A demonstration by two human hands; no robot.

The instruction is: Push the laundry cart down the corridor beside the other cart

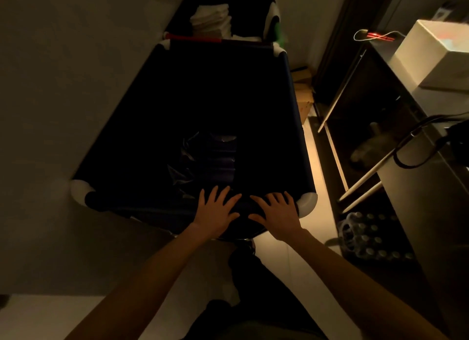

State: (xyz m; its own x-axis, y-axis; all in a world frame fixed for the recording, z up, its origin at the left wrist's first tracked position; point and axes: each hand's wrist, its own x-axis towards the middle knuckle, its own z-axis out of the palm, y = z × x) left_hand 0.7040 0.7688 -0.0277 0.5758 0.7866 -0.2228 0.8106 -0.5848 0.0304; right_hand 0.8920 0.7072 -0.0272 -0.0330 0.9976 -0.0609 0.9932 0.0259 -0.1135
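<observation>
A dark blue fabric laundry cart (pixel 291 106) with white corner joints fills the middle of the dim corridor. Something dark and shiny lies at its bottom. My left hand (pixel 215 210) and my right hand (pixel 276 211) lie flat, fingers spread, on the cart's near rim, side by side. Directly beyond it stands the other cart (pixel 182 12), end to end with the first, holding a stack of white folded linen (pixel 213 18) and a red bar across its near rim.
A plain wall runs along the left. On the right stands a dark metal shelf unit (pixel 396 146) with a white box (pixel 436 52) on top, cables, and a pack of bottles (pixel 368 235) low down. Cardboard boxes (pixel 303 96) sit beside the cart. A pale strip of floor runs between.
</observation>
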